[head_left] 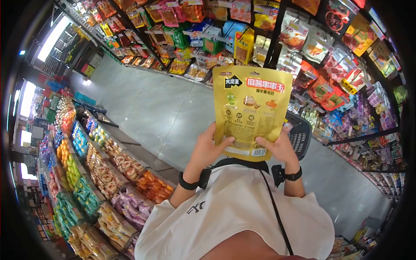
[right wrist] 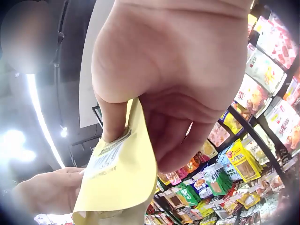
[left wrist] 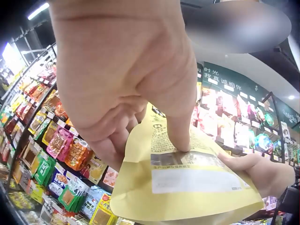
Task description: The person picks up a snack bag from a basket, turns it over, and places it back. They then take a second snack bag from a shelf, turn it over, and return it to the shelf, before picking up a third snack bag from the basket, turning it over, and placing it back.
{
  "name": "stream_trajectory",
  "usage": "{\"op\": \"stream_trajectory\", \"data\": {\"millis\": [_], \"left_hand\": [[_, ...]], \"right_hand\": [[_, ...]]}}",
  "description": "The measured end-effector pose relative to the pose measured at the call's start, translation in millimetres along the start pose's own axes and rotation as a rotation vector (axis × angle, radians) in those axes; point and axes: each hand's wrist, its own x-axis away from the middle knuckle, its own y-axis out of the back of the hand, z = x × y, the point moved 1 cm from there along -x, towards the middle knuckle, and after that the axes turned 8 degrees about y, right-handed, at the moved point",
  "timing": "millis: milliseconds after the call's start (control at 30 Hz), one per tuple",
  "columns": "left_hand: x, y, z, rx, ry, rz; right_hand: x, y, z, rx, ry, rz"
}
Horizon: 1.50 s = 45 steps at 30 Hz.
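A yellow snack pouch [head_left: 250,110] stands upright before the chest in the head view, its printed side with rows of small text and a barcode facing the wearer. My left hand [head_left: 209,145] grips its lower left edge, thumb on the near face and fingers behind. At the lower right edge my right hand [head_left: 281,145] holds it the same way, thumb beside the barcode. From the left wrist, the pouch [left wrist: 187,187] shows a pale blank panel under the left thumb. In the right wrist view the right fingers curl behind the pouch [right wrist: 122,183], the thumb pressing its front.
Hanging racks of bagged snacks [head_left: 242,41] line the far side and right. At left, a sloped display [head_left: 99,169] holds several bins of wrapped goods. A dark plastic basket [head_left: 299,141] is partly hidden behind the right hand. Grey floor [head_left: 160,104] runs between.
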Motion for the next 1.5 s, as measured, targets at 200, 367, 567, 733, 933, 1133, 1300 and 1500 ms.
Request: {"op": "stream_trajectory", "data": {"millis": [200,367,567,733,933,1133,1300,1500], "left_hand": [[-19,25,19,0.022,0.052,-0.056],[-51,44,12,0.062,0.101,-0.058],[-116,66,5,-0.032,0.127,-0.008],[-184,75,-7,-0.067,0.114,0.053],[-251,83,-10,-0.135,0.158,0.128],[-285,102,1,-0.122,0.095,0.133],[-311,137,16,-0.134,0.055,0.187],[-332,190,30,-0.134,-0.013,0.269]], "right_hand": [[-52,-16,-24,-0.007,0.011,0.058],[-103,-19,-43,-0.038,-0.128,0.064],[-172,-10,-52,-0.048,-0.056,0.038],[-223,5,-70,-0.148,-0.075,-0.112],[-271,18,-88,-0.128,-0.084,-0.167],[-303,10,-97,-0.12,-0.142,-0.156],[-325,-11,-86,0.022,-0.137,-0.135],[-335,-62,-67,0.074,-0.186,-0.25]]}}
